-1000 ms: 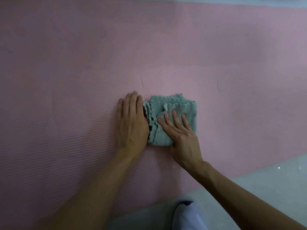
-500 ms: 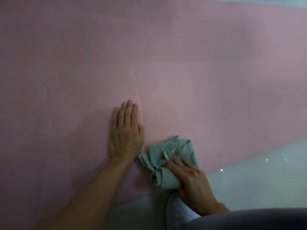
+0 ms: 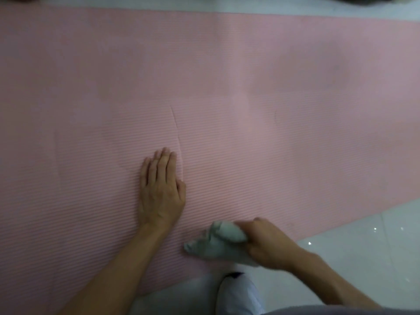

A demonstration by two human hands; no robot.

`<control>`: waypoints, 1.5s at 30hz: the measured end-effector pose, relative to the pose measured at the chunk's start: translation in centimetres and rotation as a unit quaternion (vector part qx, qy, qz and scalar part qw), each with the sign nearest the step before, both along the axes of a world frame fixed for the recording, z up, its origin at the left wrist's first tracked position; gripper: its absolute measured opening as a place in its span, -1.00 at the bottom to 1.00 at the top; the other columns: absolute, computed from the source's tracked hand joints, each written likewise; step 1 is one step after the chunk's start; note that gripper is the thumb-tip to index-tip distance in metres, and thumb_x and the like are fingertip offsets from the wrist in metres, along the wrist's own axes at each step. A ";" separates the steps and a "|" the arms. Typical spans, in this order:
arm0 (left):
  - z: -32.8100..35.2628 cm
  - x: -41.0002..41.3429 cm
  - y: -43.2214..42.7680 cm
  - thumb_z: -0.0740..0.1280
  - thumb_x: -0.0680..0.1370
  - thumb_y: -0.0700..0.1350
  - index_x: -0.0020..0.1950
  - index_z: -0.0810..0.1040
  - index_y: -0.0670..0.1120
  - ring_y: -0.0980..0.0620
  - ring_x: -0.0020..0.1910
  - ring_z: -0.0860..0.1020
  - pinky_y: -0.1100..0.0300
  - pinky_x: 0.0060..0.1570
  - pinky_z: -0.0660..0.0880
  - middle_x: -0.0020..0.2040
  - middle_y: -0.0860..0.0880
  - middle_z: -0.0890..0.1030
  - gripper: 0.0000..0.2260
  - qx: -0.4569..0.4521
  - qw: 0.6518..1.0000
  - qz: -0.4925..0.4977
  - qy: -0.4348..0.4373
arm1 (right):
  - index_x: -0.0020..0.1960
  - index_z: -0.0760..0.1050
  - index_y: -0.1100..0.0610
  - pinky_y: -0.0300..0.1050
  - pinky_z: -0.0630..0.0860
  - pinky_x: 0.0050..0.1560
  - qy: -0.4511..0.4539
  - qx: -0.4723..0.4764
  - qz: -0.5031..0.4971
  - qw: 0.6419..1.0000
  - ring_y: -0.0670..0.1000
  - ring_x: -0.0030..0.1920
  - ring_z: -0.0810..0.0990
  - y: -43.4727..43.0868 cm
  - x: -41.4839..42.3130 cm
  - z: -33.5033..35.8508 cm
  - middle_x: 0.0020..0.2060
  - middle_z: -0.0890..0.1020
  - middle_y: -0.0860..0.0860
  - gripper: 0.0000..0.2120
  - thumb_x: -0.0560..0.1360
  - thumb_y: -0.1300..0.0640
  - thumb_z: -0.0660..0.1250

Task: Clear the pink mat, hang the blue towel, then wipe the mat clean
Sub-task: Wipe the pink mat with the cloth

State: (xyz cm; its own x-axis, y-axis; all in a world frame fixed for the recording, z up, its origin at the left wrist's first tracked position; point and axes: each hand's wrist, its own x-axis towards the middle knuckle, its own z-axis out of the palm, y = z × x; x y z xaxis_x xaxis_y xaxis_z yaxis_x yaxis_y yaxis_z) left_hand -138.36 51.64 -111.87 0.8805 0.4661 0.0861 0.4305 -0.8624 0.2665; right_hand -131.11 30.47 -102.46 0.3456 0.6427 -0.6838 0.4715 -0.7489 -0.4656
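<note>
The pink ribbed mat (image 3: 227, 76) fills most of the view, lying on a pale tiled floor. My left hand (image 3: 160, 189) lies flat on the mat with its fingers straight and together, pressing down. My right hand (image 3: 266, 243) grips a bunched grey-green cloth (image 3: 218, 244) at the mat's near edge; the cloth sticks out to the left of my fingers and looks blurred. No blue towel is in view.
Glossy white floor tiles (image 3: 363, 246) lie to the right of and below the mat. A white shoe (image 3: 238, 294) shows at the bottom centre. Dark objects (image 3: 368, 0) sit beyond the mat's far edge at the top right.
My right hand has dragged the cloth from the middle of the mat back to its near edge and bunched it up in a grip. My left hand stays flat on the mat.
</note>
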 end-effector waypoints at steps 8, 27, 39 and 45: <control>2.1 9.7 2.1 0.13 0.50 -0.13 0.37 0.43 -0.21 -0.18 0.43 0.35 -0.15 0.46 0.19 0.44 -0.17 0.40 -0.55 -0.017 0.999 -0.048 -0.014 | -0.20 0.59 0.17 -0.10 0.58 -0.15 0.006 0.161 -0.421 0.893 -0.07 -0.23 0.63 5.2 13.5 2.5 -0.24 0.67 0.05 -0.87 0.53 0.18 0.38; -0.9 13.9 1.2 0.07 0.61 0.00 0.52 0.29 -0.14 -0.10 0.53 0.21 -0.11 0.48 0.14 0.53 -0.11 0.27 -0.51 -0.003 0.997 -0.076 0.035 | 0.21 0.51 0.17 -0.20 0.51 -0.05 -0.346 0.272 -0.320 0.839 -0.02 0.01 0.59 19.5 34.5 3.6 0.01 0.60 -0.01 -0.67 0.48 0.07 0.33; -1.2 13.9 1.5 0.14 0.53 -0.11 0.43 0.40 -0.26 -0.12 0.49 0.30 -0.13 0.41 0.28 0.47 -0.17 0.37 -0.52 -0.024 0.996 -0.073 -0.044 | 0.55 0.17 0.13 0.05 0.14 0.47 -0.386 0.054 -0.002 0.921 0.24 0.48 0.20 23.0 33.0 -6.5 0.53 0.18 0.17 -0.40 0.52 0.33 0.11; -1.1 13.8 1.6 0.16 0.53 -0.11 0.41 0.42 -0.25 -0.12 0.47 0.32 -0.12 0.41 0.28 0.45 -0.17 0.40 -0.53 -0.027 0.996 -0.068 -0.045 | 0.53 0.23 0.06 0.03 0.20 0.42 -0.392 0.083 0.029 0.916 0.25 0.45 0.28 20.4 32.9 -6.1 0.53 0.22 0.13 -0.39 0.51 0.37 0.12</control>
